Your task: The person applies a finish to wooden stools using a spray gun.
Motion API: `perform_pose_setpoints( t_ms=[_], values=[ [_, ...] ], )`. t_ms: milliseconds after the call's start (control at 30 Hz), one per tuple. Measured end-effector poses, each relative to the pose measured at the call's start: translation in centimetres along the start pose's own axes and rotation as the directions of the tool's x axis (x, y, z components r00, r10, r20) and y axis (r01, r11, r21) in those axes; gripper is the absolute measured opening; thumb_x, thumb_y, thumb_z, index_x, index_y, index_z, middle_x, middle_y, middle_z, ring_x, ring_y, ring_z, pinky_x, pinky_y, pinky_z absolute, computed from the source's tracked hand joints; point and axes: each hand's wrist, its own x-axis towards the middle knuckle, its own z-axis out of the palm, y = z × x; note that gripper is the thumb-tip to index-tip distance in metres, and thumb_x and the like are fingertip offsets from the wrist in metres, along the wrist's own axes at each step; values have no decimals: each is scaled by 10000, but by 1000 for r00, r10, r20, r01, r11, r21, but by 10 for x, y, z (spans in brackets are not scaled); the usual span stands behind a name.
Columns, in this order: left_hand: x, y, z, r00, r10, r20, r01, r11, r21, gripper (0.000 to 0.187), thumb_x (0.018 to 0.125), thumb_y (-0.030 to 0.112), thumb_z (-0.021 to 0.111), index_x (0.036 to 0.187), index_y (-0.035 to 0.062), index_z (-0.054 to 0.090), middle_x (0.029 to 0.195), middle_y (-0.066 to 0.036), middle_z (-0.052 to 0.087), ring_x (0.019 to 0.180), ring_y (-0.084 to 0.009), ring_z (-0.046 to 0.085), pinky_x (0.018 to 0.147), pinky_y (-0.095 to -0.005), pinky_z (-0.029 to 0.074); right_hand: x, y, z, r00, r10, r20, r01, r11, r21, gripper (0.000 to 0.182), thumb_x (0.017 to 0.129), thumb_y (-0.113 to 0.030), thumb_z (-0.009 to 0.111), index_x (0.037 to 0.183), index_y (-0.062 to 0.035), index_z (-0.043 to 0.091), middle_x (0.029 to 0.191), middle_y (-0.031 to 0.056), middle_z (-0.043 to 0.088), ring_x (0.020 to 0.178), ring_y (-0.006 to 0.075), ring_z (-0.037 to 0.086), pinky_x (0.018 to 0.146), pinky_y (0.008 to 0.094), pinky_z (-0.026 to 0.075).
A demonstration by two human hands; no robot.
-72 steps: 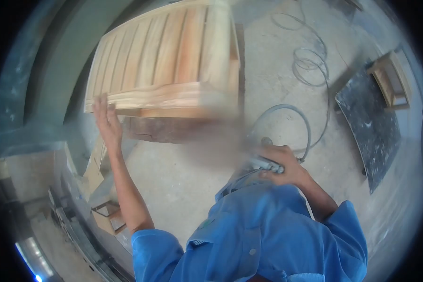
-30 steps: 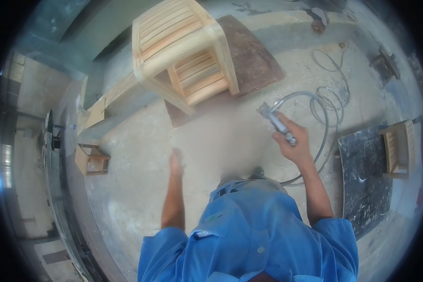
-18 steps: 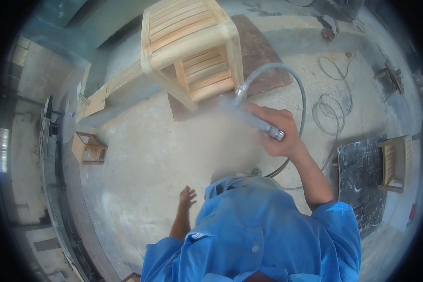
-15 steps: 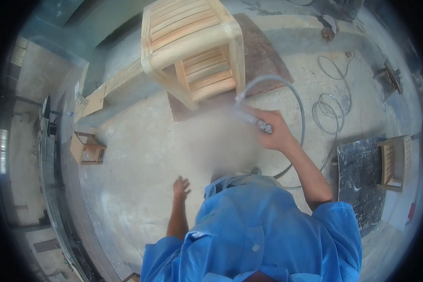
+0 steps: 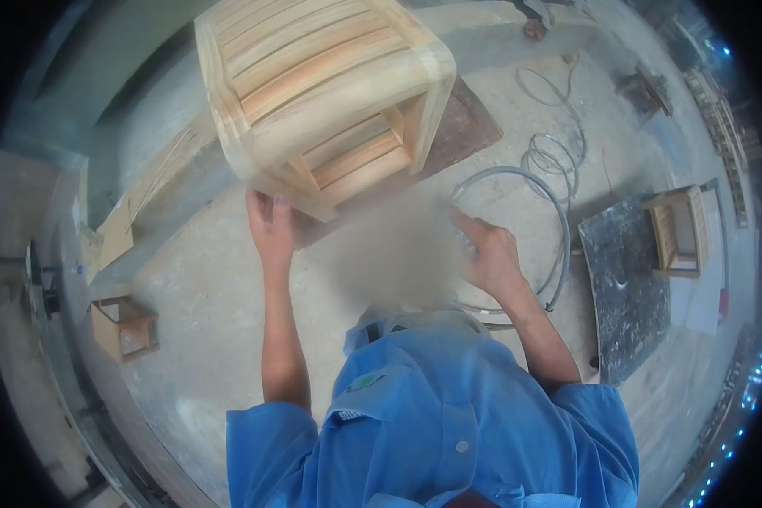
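The left hand (image 5: 269, 224) is raised at centre left of the frame, fingers stretched out and laid against the lower front edge of a slatted wooden stool (image 5: 322, 93); nothing is gripped by it. The right hand (image 5: 489, 254) is seen right of centre, curled loosely with one finger extended toward the upper left; a blurred tool seems to be held in it, but whether the hand is closed on anything cannot be told because of motion blur. A grey hose (image 5: 543, 212) is looped around the right hand and is trailed away in coils toward the upper right of the frame.

The stool is found in the upper centre of the frame, tilted, with a slatted top and a slatted lower shelf, and is stood over a brown board (image 5: 461, 127) laid on the concrete floor (image 5: 212, 305). A dark speckled panel (image 5: 622, 288) is laid at the right, with a second slatted stool (image 5: 676, 233) at its upper edge. A small wooden box frame (image 5: 125, 326) is seen at the left. The blue shirt (image 5: 440, 423) is seen at the bottom.
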Motion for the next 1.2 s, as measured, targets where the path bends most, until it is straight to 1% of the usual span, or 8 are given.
perform_pose_setpoints(
  t_ms=[167,367,467,633,967,1067,1133,1200],
  values=[
    [13,-9,-14,994,-63,88,62,998,7,496,997,266,569,1354,-53,440,1306,-138,536,1199,-200,500,1050,-333,351,46,-27,26,997,35,-66,-44,991,-130,534,834,-414,716,1215,-47,649,737,179,673,609,360,666,554,435,514],
    [19,-15,-26,993,-39,113,38,999,12,448,926,228,643,1270,-34,525,1175,-139,611,1101,-209,563,975,-331,414,75,-50,40,980,-63,-187,50,996,-73,527,827,-426,729,1191,-50,666,695,144,662,566,328,658,523,405,510],
    [22,-14,-28,986,-9,166,1,999,46,472,936,242,637,1295,-34,507,1206,-140,597,1126,-212,558,990,-330,408,80,-51,48,982,45,-184,-57,996,-61,519,826,-425,730,1175,-45,674,724,162,677,596,342,667,550,410,520],
    [23,-18,-28,970,22,241,-37,998,59,506,976,288,604,1342,-33,467,1269,-145,565,1169,-217,550,1007,-330,406,78,-62,59,999,-1,-49,8,989,146,517,828,-410,725,1171,-28,667,846,201,698,681,373,680,620,412,538],
    [15,-30,14,997,57,47,-59,998,30,467,960,342,622,1198,-45,509,1110,-127,590,994,-192,563,896,-319,441,39,-34,56,994,74,-86,-38,933,359,494,789,-269,773,1190,-8,652,987,217,704,869,370,697,758,378,549],
    [23,-16,23,996,82,-35,-79,994,75,414,955,301,622,1157,-50,536,1094,-124,604,992,-198,572,893,-331,450,19,-12,37,984,172,-49,-142,920,365,516,750,-55,702,1258,-30,618,1044,215,698,924,287,712,826,338,527],
    [50,-12,11,989,139,-56,-124,970,208,359,935,220,633,1156,-52,553,1095,-128,624,1011,-220,588,919,-343,456,8,4,25,973,183,-141,-112,909,402,489,764,-128,737,1227,-6,634,1020,232,695,897,332,709,784,353,536],
    [89,13,7,992,63,-110,-39,977,212,420,952,290,628,1182,-55,559,1137,-138,616,1043,-217,582,928,-347,449,-1,19,14,959,200,-201,-93,890,445,489,767,-150,750,1216,7,639,997,234,697,871,339,711,758,355,539]
  ],
)
